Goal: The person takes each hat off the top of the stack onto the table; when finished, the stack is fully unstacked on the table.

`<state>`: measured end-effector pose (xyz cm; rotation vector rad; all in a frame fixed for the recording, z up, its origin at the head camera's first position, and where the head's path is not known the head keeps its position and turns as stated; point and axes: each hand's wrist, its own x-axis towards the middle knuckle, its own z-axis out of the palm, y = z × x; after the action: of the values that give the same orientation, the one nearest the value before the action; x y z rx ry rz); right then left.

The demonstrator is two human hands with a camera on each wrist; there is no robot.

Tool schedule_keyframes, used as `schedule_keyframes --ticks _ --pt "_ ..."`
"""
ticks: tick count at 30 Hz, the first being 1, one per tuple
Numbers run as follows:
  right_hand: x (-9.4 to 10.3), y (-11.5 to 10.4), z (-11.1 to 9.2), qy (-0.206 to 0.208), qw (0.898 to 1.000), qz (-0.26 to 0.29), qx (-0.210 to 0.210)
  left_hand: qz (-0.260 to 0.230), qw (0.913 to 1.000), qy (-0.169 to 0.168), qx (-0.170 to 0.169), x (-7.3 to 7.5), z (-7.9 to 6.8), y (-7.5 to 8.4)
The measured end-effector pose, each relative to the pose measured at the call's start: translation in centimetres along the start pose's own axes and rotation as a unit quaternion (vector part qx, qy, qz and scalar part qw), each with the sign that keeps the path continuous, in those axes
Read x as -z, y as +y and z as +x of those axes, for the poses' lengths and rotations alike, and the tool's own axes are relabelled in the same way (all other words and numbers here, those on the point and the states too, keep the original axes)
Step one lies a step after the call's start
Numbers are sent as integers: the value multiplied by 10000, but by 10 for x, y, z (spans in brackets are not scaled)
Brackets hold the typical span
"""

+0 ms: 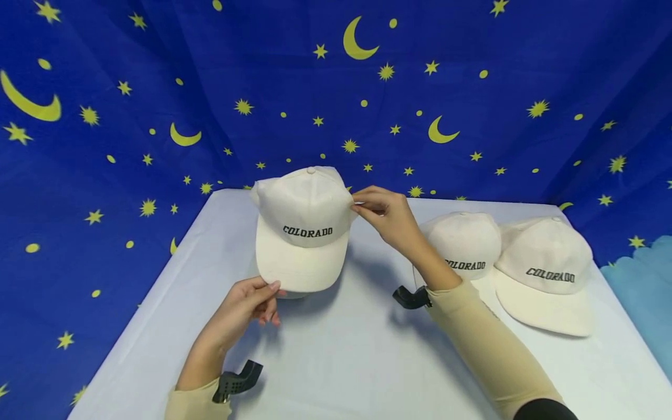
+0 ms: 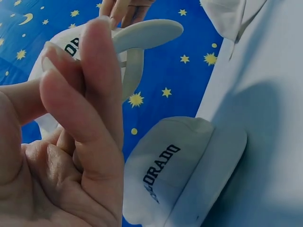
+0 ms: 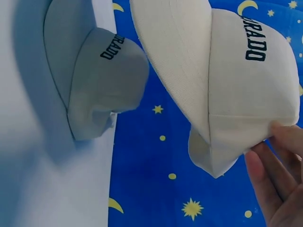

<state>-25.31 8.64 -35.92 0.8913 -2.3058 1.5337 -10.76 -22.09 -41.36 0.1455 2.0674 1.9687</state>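
A cream baseball cap (image 1: pixel 304 227) with COLORADO in dark letters on its front is held up over the table, brim toward me. My left hand (image 1: pixel 247 306) pinches the brim's front left edge, thumb on top. At the crown's right side, the fingertips of my right hand (image 1: pixel 385 216) pinch the fabric. The right wrist view shows the lifted cap (image 3: pixel 251 85) from the side, with the right hand (image 3: pixel 284 184) at its lower rear. Beneath it, a similar cap (image 3: pixel 109 75) lies on the table; in the head view it is mostly hidden behind the lifted one.
Two more COLORADO caps, a nearer-in cap (image 1: pixel 467 239) and an outer cap (image 1: pixel 548 262), lie side by side on the right of the white table (image 1: pixel 336 373). My right forearm partly covers the first. A blue star-and-moon cloth (image 1: pixel 294 70) hangs behind the table.
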Motion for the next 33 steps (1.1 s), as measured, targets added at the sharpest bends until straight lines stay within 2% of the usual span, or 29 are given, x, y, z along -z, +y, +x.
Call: schedule_keyframes --ticks 8,14,19,23,33 --pt "11 6 -6 105 9997 -210 34 222 9995 210 52 -8 8 -2" --pt "19 9 -13 146 9991 -386 8 34 9985 503 221 -16 17 -4" --pt "25 13 -20 234 9983 -525 -46 -70 9980 564 282 -22 22 -6" --pt "31 16 -24 283 9972 -676 -161 -107 9981 451 397 -27 25 -7" --pt "45 24 -32 264 9927 -1080 -467 -106 9988 -107 472 -47 35 -17"
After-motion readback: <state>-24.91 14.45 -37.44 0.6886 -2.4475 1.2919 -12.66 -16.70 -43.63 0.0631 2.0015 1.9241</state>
